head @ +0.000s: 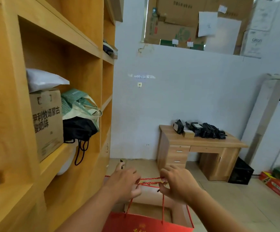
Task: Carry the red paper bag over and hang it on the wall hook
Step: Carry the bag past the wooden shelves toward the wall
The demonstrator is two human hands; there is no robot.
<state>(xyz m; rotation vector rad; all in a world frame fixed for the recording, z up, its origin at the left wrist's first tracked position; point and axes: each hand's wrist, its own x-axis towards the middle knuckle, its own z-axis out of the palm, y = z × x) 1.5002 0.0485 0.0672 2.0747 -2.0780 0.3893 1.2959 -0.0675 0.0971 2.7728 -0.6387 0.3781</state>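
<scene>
Along the left of the frame I see one wooden shelf unit [55, 47]. In its middle compartment I count one cardboard box [46, 123] with a white padded parcel [44, 79] lying on top of it, and just to its right one green-striped cloth bag [79, 104] resting on one black drawstring bag [79, 129], whose cords hang over the shelf edge.

At the lower middle of the frame I have two hands. My left hand [125, 183] is clenched on the red cord handles [150, 180], and my right hand [177, 183] pinches the same cords at their other end, so the cords run taut between the two fists. The one red paper bag [146, 223] hangs from these cords at the bottom centre of the frame, mouth open, off the floor.

Higher up, at the centre, one small hook [139, 84] sits on the white wall [194, 97], well apart from the bag, with bare floor between.

To the right of centre one wooden desk [202, 144] stands against the wall, a heap of black packets [204, 130] on its top; I cannot count them. A black crate [241, 171] stands just beside the desk. At the far right edge I see one white standing air conditioner [276, 131] and, on the floor below, one red carton [276, 186]. Stacked cardboard boxes [177, 19] fill the upper right above the wall.
</scene>
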